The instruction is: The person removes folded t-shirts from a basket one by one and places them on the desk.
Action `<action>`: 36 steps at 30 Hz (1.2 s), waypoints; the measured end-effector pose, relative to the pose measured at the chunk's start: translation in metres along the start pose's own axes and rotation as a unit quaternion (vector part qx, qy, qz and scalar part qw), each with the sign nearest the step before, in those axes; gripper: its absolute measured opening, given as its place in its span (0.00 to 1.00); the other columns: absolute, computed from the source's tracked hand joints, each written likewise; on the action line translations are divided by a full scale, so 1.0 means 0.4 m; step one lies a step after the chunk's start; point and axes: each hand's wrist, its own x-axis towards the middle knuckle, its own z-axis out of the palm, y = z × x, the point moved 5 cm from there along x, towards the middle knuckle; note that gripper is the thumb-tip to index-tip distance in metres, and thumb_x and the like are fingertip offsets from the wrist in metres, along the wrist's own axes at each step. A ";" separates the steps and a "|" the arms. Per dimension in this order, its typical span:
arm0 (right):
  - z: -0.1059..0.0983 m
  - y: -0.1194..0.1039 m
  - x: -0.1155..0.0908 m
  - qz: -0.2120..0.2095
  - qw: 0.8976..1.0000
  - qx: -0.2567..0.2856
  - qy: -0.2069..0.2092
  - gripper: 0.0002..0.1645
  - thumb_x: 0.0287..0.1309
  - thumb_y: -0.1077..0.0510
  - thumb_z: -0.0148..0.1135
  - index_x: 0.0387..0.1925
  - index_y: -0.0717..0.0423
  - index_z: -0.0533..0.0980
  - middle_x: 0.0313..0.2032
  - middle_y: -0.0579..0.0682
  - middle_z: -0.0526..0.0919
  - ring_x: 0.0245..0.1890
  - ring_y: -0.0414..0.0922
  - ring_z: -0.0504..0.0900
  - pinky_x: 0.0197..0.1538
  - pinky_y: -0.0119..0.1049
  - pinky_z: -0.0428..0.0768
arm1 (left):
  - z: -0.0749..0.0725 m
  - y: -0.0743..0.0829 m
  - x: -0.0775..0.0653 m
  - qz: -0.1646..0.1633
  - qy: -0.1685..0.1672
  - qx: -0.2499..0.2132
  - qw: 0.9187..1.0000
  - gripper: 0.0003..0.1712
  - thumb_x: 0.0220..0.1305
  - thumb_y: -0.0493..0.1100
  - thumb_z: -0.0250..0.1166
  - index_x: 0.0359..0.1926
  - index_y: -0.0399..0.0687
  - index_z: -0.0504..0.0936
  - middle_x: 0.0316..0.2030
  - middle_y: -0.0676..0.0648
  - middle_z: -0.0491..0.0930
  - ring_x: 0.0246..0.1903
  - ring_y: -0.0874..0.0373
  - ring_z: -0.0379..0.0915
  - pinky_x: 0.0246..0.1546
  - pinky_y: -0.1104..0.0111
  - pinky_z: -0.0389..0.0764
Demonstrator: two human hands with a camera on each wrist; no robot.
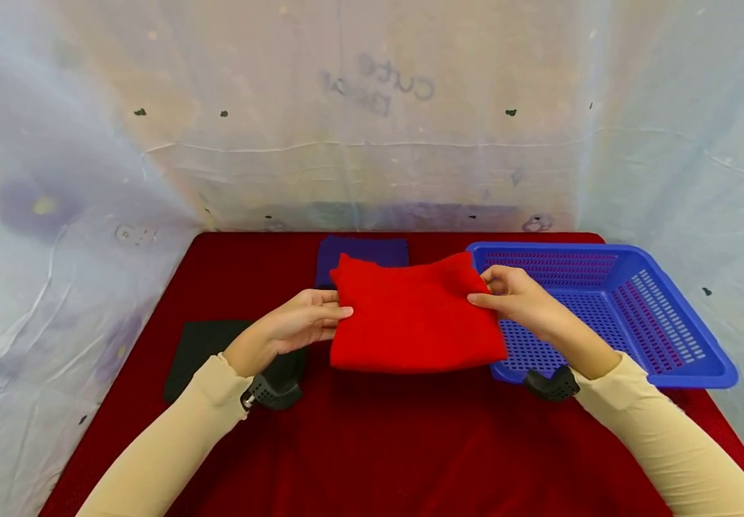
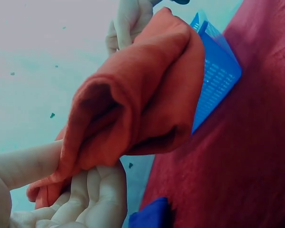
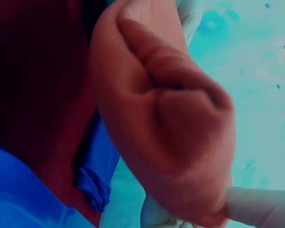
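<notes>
A folded red cloth is held up above the table between both hands. My left hand pinches its left side, thumb in front and fingers behind. On the opposite side, my right hand pinches the cloth near its upper right edge. The left wrist view shows the cloth in loose layers, open at the folded end, with the left thumb and fingers on either side of it. In the right wrist view the cloth hides most of the right fingers.
A blue plastic basket stands at the right, partly behind the right hand. Folded blue cloth lies at the back of the red-covered table. Folded black cloth lies at the left, beneath the left forearm. Pale sheeting surrounds the table.
</notes>
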 end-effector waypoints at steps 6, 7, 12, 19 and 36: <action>0.023 0.005 0.001 -0.005 1.000 -0.008 0.003 0.17 0.69 0.63 0.60 0.50 0.72 0.67 0.38 0.58 0.83 0.34 0.44 0.81 0.38 0.36 0.84 | -0.012 -0.013 -0.005 0.010 -0.001 -0.004 1.000 0.11 0.74 0.30 0.51 0.55 0.33 0.68 0.47 0.45 0.78 0.51 0.54 0.79 0.55 0.58 0.79; 0.026 0.006 0.002 -0.004 1.000 -0.013 0.006 0.17 0.69 0.63 0.60 0.49 0.71 0.67 0.37 0.57 0.82 0.34 0.44 0.80 0.38 0.35 0.83 | -0.014 -0.015 -0.006 0.012 -0.001 -0.005 1.000 0.09 0.74 0.30 0.52 0.52 0.33 0.69 0.46 0.45 0.78 0.50 0.54 0.79 0.55 0.59 0.79; 0.042 0.006 0.007 -0.008 0.999 -0.035 0.013 0.16 0.67 0.63 0.62 0.49 0.70 0.68 0.35 0.56 0.82 0.32 0.44 0.78 0.35 0.34 0.82 | -0.021 -0.025 -0.017 0.013 0.001 -0.004 1.000 0.15 0.74 0.30 0.52 0.58 0.32 0.68 0.47 0.46 0.79 0.50 0.54 0.79 0.55 0.59 0.79; 0.065 0.008 0.017 -0.029 0.996 -0.085 0.015 0.16 0.65 0.64 0.62 0.48 0.71 0.70 0.32 0.54 0.83 0.28 0.44 0.76 0.31 0.36 0.80 | -0.031 -0.051 -0.022 0.002 0.006 0.001 1.000 0.22 0.74 0.31 0.52 0.65 0.27 0.62 0.49 0.46 0.79 0.51 0.55 0.78 0.56 0.58 0.78; 0.121 0.046 0.048 -0.047 0.975 -0.217 0.017 0.14 0.65 0.65 0.62 0.46 0.72 0.71 0.35 0.58 0.81 0.32 0.47 0.77 0.34 0.39 0.78 | -0.051 -0.118 -0.009 -0.036 0.036 0.016 0.999 0.46 0.74 0.34 0.53 0.74 0.25 0.28 0.73 0.28 0.50 0.70 0.36 0.54 0.67 0.47 0.62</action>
